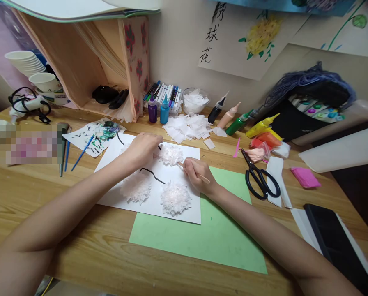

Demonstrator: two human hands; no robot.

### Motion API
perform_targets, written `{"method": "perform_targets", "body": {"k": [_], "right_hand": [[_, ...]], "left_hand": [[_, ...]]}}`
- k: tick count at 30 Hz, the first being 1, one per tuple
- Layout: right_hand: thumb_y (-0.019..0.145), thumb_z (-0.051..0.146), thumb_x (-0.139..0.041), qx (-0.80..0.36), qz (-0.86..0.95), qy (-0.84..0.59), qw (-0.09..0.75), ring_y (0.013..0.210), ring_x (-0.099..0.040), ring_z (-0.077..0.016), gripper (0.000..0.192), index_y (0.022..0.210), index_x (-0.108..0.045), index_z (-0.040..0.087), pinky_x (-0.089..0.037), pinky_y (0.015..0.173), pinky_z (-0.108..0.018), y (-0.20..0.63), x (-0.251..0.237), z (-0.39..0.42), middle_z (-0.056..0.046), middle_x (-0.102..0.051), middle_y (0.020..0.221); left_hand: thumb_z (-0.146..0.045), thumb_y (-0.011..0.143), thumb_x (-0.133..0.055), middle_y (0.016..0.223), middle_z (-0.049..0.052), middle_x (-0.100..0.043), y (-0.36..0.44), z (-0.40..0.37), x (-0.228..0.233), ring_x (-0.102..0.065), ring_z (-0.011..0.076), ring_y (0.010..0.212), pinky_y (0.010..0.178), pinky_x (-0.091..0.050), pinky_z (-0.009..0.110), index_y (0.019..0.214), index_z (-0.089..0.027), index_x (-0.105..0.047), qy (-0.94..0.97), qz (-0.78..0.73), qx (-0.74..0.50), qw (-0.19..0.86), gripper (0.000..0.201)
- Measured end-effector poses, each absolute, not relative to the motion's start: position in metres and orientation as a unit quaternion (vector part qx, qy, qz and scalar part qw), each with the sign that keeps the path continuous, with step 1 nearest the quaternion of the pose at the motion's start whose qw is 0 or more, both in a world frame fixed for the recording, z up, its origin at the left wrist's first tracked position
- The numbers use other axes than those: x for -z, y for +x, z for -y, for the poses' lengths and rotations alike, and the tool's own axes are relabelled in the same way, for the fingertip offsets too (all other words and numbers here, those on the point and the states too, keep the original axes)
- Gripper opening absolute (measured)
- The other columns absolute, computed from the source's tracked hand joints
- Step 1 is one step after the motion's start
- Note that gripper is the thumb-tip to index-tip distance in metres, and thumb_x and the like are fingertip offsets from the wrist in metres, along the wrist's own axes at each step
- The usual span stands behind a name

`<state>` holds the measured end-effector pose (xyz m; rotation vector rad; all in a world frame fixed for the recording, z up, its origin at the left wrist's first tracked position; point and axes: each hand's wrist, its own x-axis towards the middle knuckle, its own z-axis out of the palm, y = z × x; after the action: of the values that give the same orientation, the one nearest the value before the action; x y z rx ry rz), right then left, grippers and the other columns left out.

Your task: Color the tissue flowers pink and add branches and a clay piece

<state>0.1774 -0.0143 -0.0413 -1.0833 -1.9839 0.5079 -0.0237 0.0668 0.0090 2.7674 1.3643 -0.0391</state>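
A white sheet of paper [155, 195] carries black drawn lines and several fluffy rosettes of pale pinkish-white paper. My right hand [198, 173] grips a thin wooden stick [203, 178], whose tip touches or nearly touches the right edge of the upper rosette [171, 153]. At that rosette's left side is my left hand [144, 149], fingers curled together; what they hold, if anything, is hidden. Below lie a left rosette [136, 188] and a right rosette [175, 198]. Another rosette is mostly covered by my left hand.
Green paper [199, 242] lies beneath the sheet. Cut white paper pieces [187, 128] and a glass bowl [195, 102] stand behind it, beside paint bottles [164, 110] and markers. Black-handled scissors [258, 179] lie right; brushes [83, 153] and a paint-stained paper [94, 133] lie left.
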Motion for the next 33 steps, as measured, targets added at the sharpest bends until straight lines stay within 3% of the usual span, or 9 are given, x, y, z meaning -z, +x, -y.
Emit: {"method": "perform_targets", "body": {"k": [13,18,21,23,25,29,33], "right_hand": [[0.097,0.026,-0.027,-0.205,0.788,-0.444,0.375,0.051,-0.042,-0.0135,0.034,0.064,-0.035,0.023,-0.034,0.054,-0.028,0.174,0.04,0.015,0.001,-0.043,0.056],[0.096,0.03,-0.028,-0.15,0.766,-0.428,0.456,0.05,-0.043,-0.0137,0.04,0.059,-0.039,0.022,-0.034,0.054,-0.028,0.198,0.041,0.013,0.001,-0.044,0.053],[0.092,0.032,-0.043,-0.093,0.705,-0.515,0.478,0.054,-0.048,-0.0143,0.03,0.064,-0.046,0.021,-0.036,0.056,-0.028,0.224,0.041,0.0,0.001,-0.05,0.057],[0.084,0.033,-0.057,-0.05,0.681,-0.562,0.466,0.061,-0.054,-0.0162,0.018,0.074,-0.051,0.02,-0.039,0.059,-0.028,0.241,0.042,-0.012,-0.001,-0.057,0.067],[0.077,0.033,-0.065,-0.036,0.681,-0.587,0.436,0.067,-0.058,-0.0184,0.019,0.079,-0.052,0.019,-0.041,0.06,-0.029,0.253,0.045,-0.022,-0.004,-0.062,0.076],[0.078,0.026,-0.061,-0.057,0.688,-0.606,0.395,0.068,-0.06,-0.0196,0.011,0.078,-0.053,0.018,-0.044,0.061,-0.031,0.26,0.051,-0.028,-0.006,-0.065,0.077],[0.079,0.025,-0.059,-0.069,0.674,-0.593,0.435,0.067,-0.061,-0.0185,0.008,0.078,-0.053,0.019,-0.047,0.063,-0.031,0.25,0.049,-0.021,-0.005,-0.065,0.076]], "left_hand": [[-0.015,0.069,-0.056,0.094,0.011,-0.068,-0.026,-0.067,-0.009,-0.062,0.0301,0.091,0.073,-0.043,0.036,0.1,-0.016,-0.061,0.9,-0.436,-0.002,0.024,0.032],[-0.014,0.07,-0.057,0.097,0.012,-0.068,-0.027,-0.067,-0.011,-0.061,0.0311,0.095,0.076,-0.043,0.038,0.101,-0.016,-0.061,0.9,-0.435,0.012,0.03,0.031],[-0.015,0.074,-0.055,0.096,0.011,-0.068,-0.025,-0.064,-0.014,-0.061,0.0297,0.097,0.08,-0.042,0.039,0.101,-0.017,-0.061,0.904,-0.426,0.026,0.028,0.028],[-0.02,0.079,-0.054,0.096,0.012,-0.067,-0.023,-0.06,-0.018,-0.06,0.0292,0.097,0.081,-0.042,0.039,0.101,-0.016,-0.06,0.905,-0.423,0.022,0.024,0.023],[-0.026,0.083,-0.053,0.098,0.013,-0.065,-0.02,-0.054,-0.024,-0.06,0.0285,0.095,0.08,-0.042,0.038,0.101,-0.015,-0.06,0.91,-0.415,0.003,0.018,0.022],[-0.029,0.082,-0.057,0.103,0.012,-0.059,-0.015,-0.044,-0.029,-0.056,0.025,0.093,0.078,-0.042,0.035,0.105,-0.015,-0.057,0.933,-0.357,-0.041,0.027,0.026],[-0.03,0.077,-0.064,0.106,0.01,-0.055,-0.01,-0.043,-0.022,-0.053,0.0236,0.094,0.078,-0.041,0.033,0.105,-0.017,-0.056,0.948,-0.305,-0.071,0.051,0.032]]}}
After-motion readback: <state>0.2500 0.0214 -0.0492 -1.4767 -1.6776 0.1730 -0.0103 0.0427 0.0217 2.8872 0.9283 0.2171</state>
